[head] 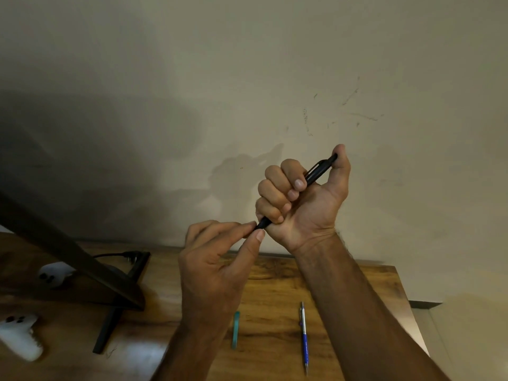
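Gripping the black pen (319, 171) in the right hand (305, 204), fingers clenched round its barrel, thumb pressing its top, well above the tabletop (275, 276). Pinching its tip with the left hand (217, 259), seemingly loosening or refitting it. Judging the work as midway, blue pen (303, 336) lying untouched below.

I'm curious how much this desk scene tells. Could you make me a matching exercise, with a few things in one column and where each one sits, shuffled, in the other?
Things:
1. slim black plastic pen
2. blue and silver metal pen
3. short teal plastic strip
4. white lumpy object with dark dots

Places:
A. flat on the wooden table, beside the right arm
B. at the table's left edge
C. gripped in the right hand, tip pinched by the left hand
D. flat on the table, beside the left arm

Pairs: 1-C, 2-A, 3-D, 4-B.
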